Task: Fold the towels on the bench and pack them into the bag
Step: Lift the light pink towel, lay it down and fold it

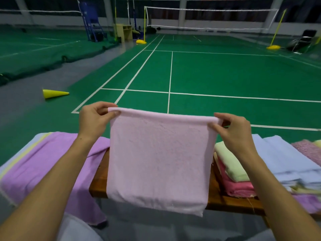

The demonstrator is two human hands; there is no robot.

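Here the left hand [94,119] and right hand [233,130] each pinch a top corner of the pink towel [159,162], which hangs doubled over the surface's [99,178] near edge. A weak pinch could let it drop. Folded towels [231,169] lie toward the surface's right end; no bag visible. Behind: a badminton court [225,73].

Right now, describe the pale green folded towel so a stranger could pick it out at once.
Find the wooden bench that runs across the foreground. To the right of the pink towel, which the left hand and right hand hold up, stands a stack of folded towels. The pale green towel lies on top of it, over a deep pink towel and beside the light blue ones.
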